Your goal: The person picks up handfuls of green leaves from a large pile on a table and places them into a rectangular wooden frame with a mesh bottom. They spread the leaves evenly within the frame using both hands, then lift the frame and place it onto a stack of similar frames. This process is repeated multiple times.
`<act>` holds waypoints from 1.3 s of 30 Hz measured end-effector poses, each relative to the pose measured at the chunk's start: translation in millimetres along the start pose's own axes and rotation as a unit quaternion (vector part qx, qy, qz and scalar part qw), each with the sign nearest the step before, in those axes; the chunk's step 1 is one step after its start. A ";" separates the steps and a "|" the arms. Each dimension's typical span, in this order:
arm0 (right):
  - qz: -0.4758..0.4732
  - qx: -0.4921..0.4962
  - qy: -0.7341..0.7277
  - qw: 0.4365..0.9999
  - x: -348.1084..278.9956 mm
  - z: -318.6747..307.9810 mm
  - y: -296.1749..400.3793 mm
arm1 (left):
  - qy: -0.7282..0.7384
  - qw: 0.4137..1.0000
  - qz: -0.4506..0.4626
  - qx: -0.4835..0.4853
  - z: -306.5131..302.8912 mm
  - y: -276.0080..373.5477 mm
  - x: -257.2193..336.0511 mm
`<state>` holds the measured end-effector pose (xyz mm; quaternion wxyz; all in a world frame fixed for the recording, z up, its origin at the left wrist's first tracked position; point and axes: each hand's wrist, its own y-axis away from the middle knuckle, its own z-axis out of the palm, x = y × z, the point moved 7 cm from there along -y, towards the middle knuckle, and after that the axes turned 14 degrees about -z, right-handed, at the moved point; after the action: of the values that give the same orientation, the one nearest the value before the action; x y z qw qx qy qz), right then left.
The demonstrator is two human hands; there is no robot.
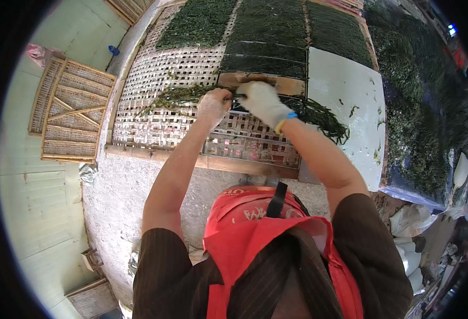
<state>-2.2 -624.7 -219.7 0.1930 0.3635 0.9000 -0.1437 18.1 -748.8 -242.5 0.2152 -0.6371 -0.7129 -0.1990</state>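
Note:
My bare left hand [214, 105] and my right hand [261, 99], in a white glove with a blue and yellow cuff, are close together over a woven bamboo mat [154, 75]. Between them they grip a bundle of dark green plant strands, which look like seaweed. One end of the bundle [178, 97] trails left across the mat; the other end [327, 117] hangs right, past my wrist, over a white board [341, 85]. Just beyond my hands lies a flat wooden strip [293, 84]. A thin wire frame [252, 135] with crossbars rests on the mat, its near section showing bare weave.
Rectangular layers of green strands [267, 20] cover the mat's far part. A large heap of strands [421, 99] lies on blue sheeting at right. Bamboo racks [76, 113] lean against the pale wall at left. A wooden rail [214, 162] edges the mat nearest me.

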 end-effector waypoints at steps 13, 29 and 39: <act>0.095 0.002 0.100 0.990 41.1 -37.3 71.5 | -0.063 0.994 0.067 0.054 -22.2 2.5 22.9; 0.105 -0.013 0.108 0.989 34.3 -35.9 74.5 | -0.083 0.991 0.049 -0.089 41.7 11.3 78.3; 0.050 0.061 0.077 0.994 25.5 -49.4 76.5 | -0.043 0.994 0.055 -0.078 25.8 0.1 43.4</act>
<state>23.2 -536.5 -196.5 0.1078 0.4291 0.8824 -0.1600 12.7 -698.7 -239.6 0.1444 -0.6982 -0.6676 -0.2146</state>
